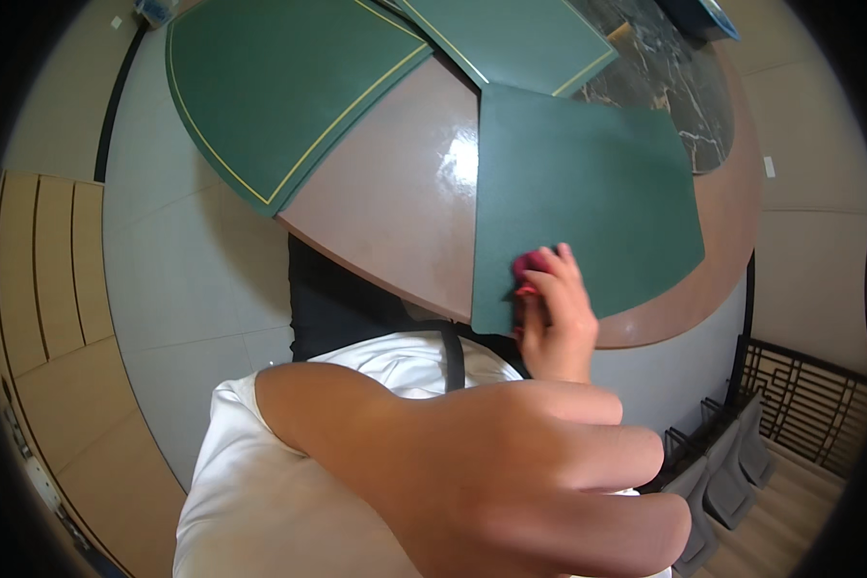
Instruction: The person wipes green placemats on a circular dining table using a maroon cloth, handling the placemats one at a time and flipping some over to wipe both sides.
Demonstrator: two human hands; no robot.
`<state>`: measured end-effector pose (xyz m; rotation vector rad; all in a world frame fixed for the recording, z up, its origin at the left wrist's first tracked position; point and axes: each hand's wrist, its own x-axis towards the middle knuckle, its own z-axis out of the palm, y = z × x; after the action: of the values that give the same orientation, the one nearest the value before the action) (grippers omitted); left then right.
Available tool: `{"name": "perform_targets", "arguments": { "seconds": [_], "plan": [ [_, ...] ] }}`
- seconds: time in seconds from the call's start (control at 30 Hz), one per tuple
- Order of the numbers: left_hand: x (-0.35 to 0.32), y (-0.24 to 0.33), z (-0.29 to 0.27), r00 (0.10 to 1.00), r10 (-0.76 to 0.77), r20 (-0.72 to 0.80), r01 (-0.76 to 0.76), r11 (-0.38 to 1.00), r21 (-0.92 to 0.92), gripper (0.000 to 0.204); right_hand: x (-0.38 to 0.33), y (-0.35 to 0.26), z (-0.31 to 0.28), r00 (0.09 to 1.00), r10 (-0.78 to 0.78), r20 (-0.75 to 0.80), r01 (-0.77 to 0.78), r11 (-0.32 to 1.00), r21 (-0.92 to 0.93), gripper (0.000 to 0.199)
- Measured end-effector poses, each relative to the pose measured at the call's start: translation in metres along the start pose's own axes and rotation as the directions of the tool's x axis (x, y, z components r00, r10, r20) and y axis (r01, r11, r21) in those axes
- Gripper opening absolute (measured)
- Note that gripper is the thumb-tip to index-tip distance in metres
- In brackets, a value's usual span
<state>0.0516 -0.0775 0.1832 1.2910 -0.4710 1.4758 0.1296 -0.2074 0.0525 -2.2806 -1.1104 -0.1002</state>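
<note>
The right hand point(563, 323) grasps a crumpled dark-red cloth point(529, 264) beneath its fingers on a flat green mat point(597, 183), the left hand's point(539, 462) grip being unclear.

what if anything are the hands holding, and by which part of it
The right hand grips a bunched red cloth by its right side, under the fingers. Whether the left hand holds anything cannot be told.

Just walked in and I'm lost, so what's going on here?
A person's right hand holds what looks like a dark red cloth on a plain green mat atop a curved brown table. The left hand is close to the camera, its grip unclear. Yellow-lined green mats lie farther back.
</note>
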Motion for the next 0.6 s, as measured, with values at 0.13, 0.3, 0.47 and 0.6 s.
{"name": "perform_targets", "arguments": {
  "seconds": [0.13,0.3,0.47,0.6],
  "plan": [
    [0.01,0.015,-0.036,0.931,-0.244,0.271,0.284,0.951,-0.12,0.031,0.043,0.058,-0.009,0.996,0.025,-0.089,-0.028,0.999,-0.027,0.018],
    [0.007,0.017,-0.012,0.971,-0.23,0.063,0.238,0.95,-0.201,0.015,0.114,0.044,0.023,0.991,-0.105,-0.078,0.104,0.995,-0.009,0.015],
    [0.016,0.002,0.042,0.956,-0.152,-0.25,0.071,0.949,-0.307,0.029,0.087,0.009,0.029,0.941,-0.335,0.049,0.322,0.929,0.18,0.024],
    [0.003,-0.005,-0.03,0.851,-0.27,0.45,0.23,0.963,0.142,0.029,0.103,0.017,0.036,0.922,-0.387,0.016,0.381,0.914,0.139,0.022]
  ]
}}
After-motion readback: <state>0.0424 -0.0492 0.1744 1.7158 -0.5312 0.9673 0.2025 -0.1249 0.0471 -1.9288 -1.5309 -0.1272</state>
